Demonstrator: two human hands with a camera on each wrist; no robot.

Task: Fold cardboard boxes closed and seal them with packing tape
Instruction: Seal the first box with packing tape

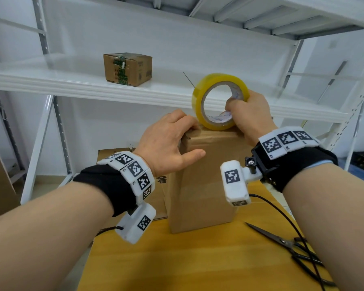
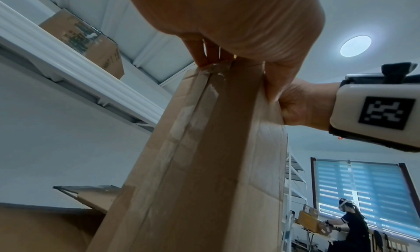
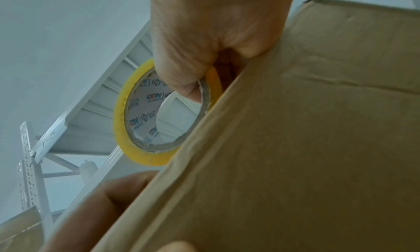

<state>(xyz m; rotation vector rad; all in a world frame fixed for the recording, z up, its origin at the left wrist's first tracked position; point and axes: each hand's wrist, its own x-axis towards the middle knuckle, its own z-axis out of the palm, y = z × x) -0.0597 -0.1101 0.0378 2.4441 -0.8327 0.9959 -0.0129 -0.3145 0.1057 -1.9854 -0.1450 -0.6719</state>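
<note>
A tall brown cardboard box [image 1: 200, 185] stands upright on the wooden table [image 1: 198, 259]. My left hand [image 1: 168, 139] grips its top left corner, fingers curled over the far edge and thumb lying on the near face. In the left wrist view those fingers [image 2: 204, 56] hook over the taped top seam of the box [image 2: 204, 166]. My right hand [image 1: 248, 114] holds a yellow tape roll [image 1: 198, 97] on edge on the box top, with fingers through its core. The right wrist view shows the tape roll [image 3: 119, 115] just past the box edge [image 3: 295, 148].
Black scissors [image 1: 282, 240] and a black cable lie on the table at the right. A small taped box [image 1: 127, 69] sits on the white shelf [image 1: 72, 82] behind. Flattened cardboard [image 1: 114, 154] lies behind the tall box. Another person [image 2: 350, 225] works far off.
</note>
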